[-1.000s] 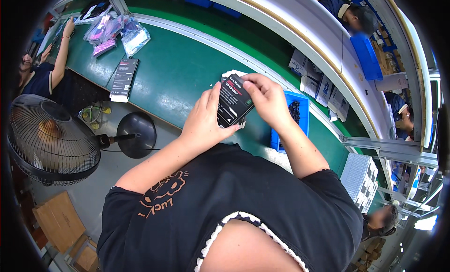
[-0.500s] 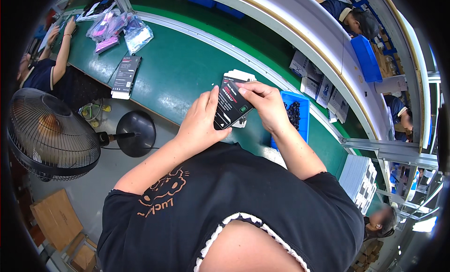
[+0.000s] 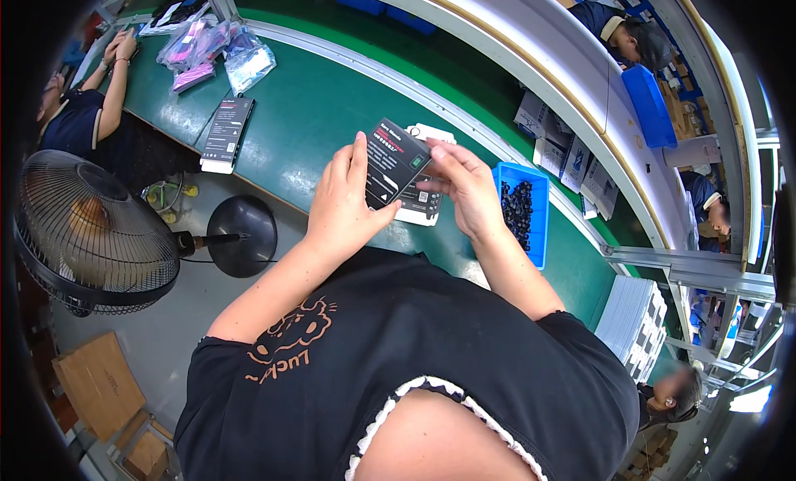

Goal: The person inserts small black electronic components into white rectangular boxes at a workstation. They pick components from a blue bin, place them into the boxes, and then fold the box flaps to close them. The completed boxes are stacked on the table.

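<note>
My left hand (image 3: pixel 342 201) holds a flat black printed box (image 3: pixel 390 157) by its left and lower edges, tilted above the green table. At the box's right corner is my right hand (image 3: pixel 468 187), its fingers parted and near or touching that edge. Whether they press on the box is hard to see. Beneath it lies another black-and-white box (image 3: pixel 423 207), partly covered, with white flaps showing at the far side. To the right of my right hand stands a blue bin (image 3: pixel 537 232) of small black parts (image 3: pixel 516 211).
Another black box (image 3: pixel 225 137) lies at the table's (image 3: pixel 307 108) near-left edge. Plastic bags (image 3: pixel 199 50) are behind it. A black fan (image 3: pixel 95 232) stands at left. Stacked flat white pieces (image 3: pixel 634 319) are at right. A co-worker's hands (image 3: pixel 122 46) are at far left.
The black box has moved left and slightly away from me with my left hand. My right hand's fingers have parted, uncovering more of the box beneath. The far-left co-worker's hands have come together.
</note>
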Motion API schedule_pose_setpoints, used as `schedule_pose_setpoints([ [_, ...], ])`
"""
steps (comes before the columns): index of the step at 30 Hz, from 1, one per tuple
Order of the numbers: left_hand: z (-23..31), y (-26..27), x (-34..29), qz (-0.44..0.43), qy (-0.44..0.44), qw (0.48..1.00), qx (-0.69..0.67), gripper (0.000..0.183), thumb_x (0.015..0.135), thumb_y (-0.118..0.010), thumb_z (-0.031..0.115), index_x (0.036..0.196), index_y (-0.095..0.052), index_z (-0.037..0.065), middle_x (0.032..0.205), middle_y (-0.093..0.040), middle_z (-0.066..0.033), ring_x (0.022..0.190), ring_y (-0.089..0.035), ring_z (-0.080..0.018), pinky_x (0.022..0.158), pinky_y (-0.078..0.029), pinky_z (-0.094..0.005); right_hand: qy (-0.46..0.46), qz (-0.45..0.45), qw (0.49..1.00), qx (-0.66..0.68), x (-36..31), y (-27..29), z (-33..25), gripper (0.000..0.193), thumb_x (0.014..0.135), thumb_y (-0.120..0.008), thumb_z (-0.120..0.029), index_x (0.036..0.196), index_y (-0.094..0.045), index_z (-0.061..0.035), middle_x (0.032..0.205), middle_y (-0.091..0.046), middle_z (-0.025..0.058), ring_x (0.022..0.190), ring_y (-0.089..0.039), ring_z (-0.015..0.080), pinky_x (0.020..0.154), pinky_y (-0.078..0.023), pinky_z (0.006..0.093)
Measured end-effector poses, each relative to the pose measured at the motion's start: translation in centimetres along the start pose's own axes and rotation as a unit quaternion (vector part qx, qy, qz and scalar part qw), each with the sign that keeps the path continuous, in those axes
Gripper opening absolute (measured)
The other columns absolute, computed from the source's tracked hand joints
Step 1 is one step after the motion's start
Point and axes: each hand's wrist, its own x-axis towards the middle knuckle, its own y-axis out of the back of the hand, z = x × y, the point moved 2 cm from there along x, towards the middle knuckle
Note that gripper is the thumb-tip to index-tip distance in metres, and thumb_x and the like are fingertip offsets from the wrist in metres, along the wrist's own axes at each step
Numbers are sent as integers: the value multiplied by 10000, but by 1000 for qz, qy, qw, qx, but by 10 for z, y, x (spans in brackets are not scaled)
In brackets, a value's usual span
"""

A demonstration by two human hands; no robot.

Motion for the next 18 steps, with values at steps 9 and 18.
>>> schedule_pose_setpoints([
  [9, -4, -3, -6, -29, 17, 998, 58, 972, 660, -749, 256, 1379, -184, -73, 1248, -390, -233, 1130, -436, -367, 955, -375, -416, 319, -59, 784, -530, -4, -15, -13, 245, 840, -577, -107, 1002, -596, 76, 927, -633, 215, 795, -620, 317, 738, -493, 369],
  [18, -83, 46, 29, 186, 161, 965, 93, 909, 679, -701, 349, 1333, -271, -112, 1193, -448, -284, 1087, -479, -404, 942, -391, -419, 243, -73, 807, -533, -15, -9, -13, 563, 827, -598, -147, 1339, -382, -57, 1338, -355, 236, 1184, -437, 388, 974, -390, 414],
])
